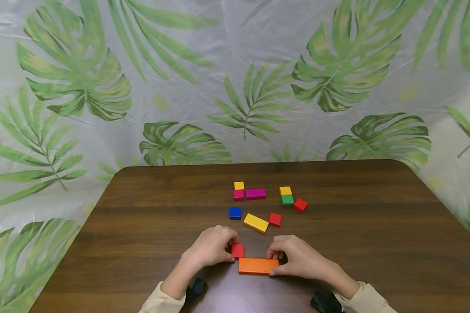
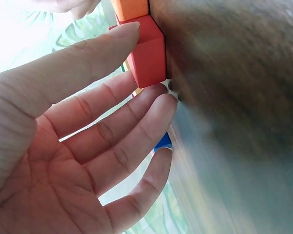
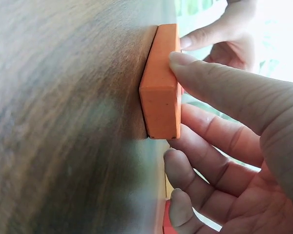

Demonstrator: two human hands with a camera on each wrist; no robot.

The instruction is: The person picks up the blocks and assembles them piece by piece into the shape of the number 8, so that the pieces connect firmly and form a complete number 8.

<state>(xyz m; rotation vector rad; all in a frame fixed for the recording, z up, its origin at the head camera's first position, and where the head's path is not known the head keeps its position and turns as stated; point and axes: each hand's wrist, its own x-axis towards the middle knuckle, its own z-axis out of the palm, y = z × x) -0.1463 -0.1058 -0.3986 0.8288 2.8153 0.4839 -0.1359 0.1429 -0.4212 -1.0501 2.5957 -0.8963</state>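
Fingers (image 2: 132,141), left hand (image 1: 212,245): thumb and fingertips pinch the red block (image 1: 237,251) at its left side, front to back.
Fingers, right hand (image 1: 300,257): thumb on the near long face of the orange block (image 1: 258,266), fingertips on the far one, pinching near the right end; outer fingers curl clear of it.
Red block position: on the table (image 1: 121,217), just behind the orange block's left end and jutting a little past it to the left.
Orange block position: flat on the table between the hands, long side towards the person.
Contact between the two: they appear to touch, but the fingers partly cover the red block, so a full meeting of faces cannot be confirmed.
Handling, judged: both look light, rigid and hard to break; smooth painted faces may slide readily on wood. Small dark nicks mark the orange block's end.
Best hold, judged: opposite side faces, light pinch; for the orange block, nearer mid-length would limit swivel.
Beyond the hands: blue block (image 1: 235,212), long yellow block (image 1: 256,223), purple block (image 1: 256,194) and green block (image 1: 287,200).
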